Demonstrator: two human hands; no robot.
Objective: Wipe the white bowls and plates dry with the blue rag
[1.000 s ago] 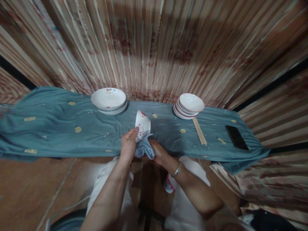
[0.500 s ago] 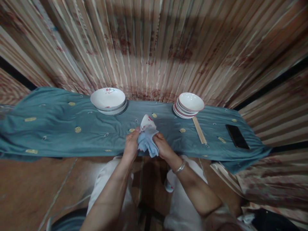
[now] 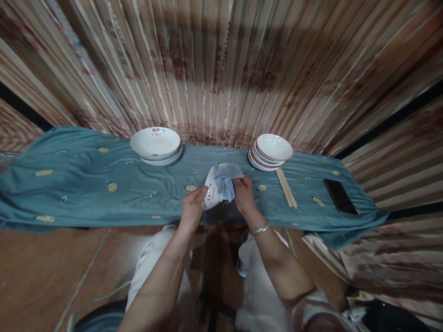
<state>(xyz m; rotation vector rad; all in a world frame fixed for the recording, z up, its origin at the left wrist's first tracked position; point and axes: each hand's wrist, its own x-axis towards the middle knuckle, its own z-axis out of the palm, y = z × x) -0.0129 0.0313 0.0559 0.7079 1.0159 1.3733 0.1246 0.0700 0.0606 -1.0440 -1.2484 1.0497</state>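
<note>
My left hand grips the near-left rim of a white bowl with red markings, held tilted above the front of the table. A light blue cloth lies against the bowl's right side and hides part of it. My right hand, with a silver bracelet at the wrist, has its fingers closed on the cloth at the bowl's right.
A stack of wide white plates stands at the back left of the cloth-covered table. Several red-rimmed bowls are stacked at the back right, with wooden chopsticks in front. A black phone lies farther right.
The bowl has turned so its marked outside shows more. The cloth has gone from the bowl's near side to its upper right, and my right hand has moved up and right with it.
</note>
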